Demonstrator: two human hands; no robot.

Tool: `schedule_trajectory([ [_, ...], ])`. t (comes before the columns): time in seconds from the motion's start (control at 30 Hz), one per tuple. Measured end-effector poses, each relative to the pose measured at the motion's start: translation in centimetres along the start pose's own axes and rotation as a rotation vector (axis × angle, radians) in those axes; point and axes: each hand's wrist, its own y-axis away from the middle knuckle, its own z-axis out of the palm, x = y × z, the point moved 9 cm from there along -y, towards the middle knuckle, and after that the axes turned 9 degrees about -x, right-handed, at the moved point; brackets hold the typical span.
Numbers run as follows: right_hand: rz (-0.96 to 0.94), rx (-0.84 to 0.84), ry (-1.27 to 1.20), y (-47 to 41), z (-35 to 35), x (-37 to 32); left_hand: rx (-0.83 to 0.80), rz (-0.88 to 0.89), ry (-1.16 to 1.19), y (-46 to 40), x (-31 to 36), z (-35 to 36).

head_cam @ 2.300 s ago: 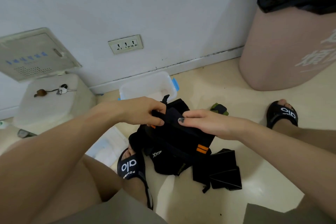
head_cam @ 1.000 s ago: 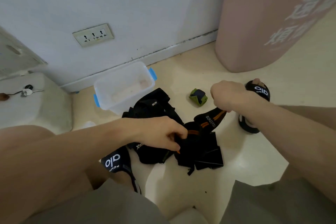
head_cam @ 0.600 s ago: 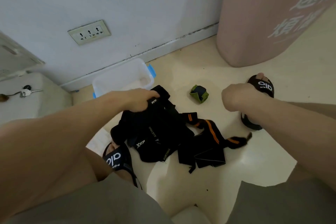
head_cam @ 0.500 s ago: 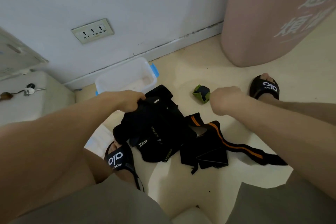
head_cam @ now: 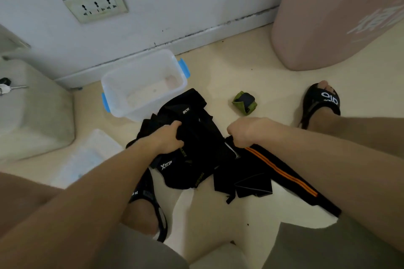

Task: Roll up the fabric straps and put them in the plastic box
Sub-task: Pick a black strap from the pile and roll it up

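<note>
The left hand (head_cam: 167, 138) has its fingers curled into a heap of black fabric straps and pads (head_cam: 192, 150) lying on the cream tiled floor (head_cam: 218, 76), gripping the top layer. The right hand (head_cam: 244, 132) is closed in a fist around one end of a long black fabric strap with 2 orange stripes (head_cam: 282, 172), which trails over the floor toward the lower right. Behind the heap, touching its far edge, stands a clear plastic box with blue clips (head_cam: 122, 85), open at the top, near the white wall. A small green and black rolled strap (head_cam: 244, 102) lies apart on the floor, between the box and a black slide sandal (head_cam: 321, 100) worn on the right foot
</note>
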Motion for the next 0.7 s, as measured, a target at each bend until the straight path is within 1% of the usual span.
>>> schedule_trajectory([
  [0.13,-0.112,0.037,-0.163,-1.7,-0.5,-1.7,0.069,-0.009,0.466,-2.0,-1.0,0.5],
  [0.27,-0.186,0.024,-0.262,-2.4,-1.3,-3.3,0.205,-0.076,0.744,-3.0,-2.6,-0.3],
  [0.3,-0.191,0.023,-0.280,-2.5,-1.5,-3.3,0.216,-0.093,0.815,-3.2,-2.7,-0.4],
  [0.43,-0.201,0.040,-0.320,-2.1,-2.5,-3.1,0.172,-0.153,1.159,-4.1,-2.4,0.0],
  [0.5,-0.235,0.077,-0.340,-1.7,-3.3,-3.5,0.171,-0.182,1.233,-4.8,-2.3,0.3],
  [0.57,-0.261,0.106,-0.367,-1.2,-3.8,-3.6,0.196,-0.197,1.231,-5.3,-2.0,0.5],
  [0.67,-0.275,0.102,-0.423,-0.5,-3.7,-3.0,0.339,-0.165,1.091,-5.7,-1.8,-0.8],
  [0.7,-0.276,0.106,-0.442,-0.1,-3.9,-2.7,0.360,-0.145,1.053,-5.7,-1.6,-1.2],
])
